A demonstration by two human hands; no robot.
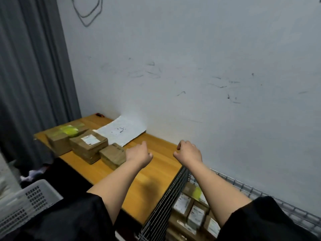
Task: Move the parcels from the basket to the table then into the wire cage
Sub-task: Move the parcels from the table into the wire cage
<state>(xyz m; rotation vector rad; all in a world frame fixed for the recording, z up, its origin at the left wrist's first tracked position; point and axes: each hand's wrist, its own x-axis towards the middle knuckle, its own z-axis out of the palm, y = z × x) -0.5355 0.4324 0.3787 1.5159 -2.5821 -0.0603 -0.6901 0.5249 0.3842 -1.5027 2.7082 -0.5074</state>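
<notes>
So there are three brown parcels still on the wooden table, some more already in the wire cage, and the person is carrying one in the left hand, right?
Not quite. The head view shows the left hand holding nothing, its fingers loosely curled above the wooden table. The rest stands: three brown parcels sit on it, with more in the wire cage.
</notes>
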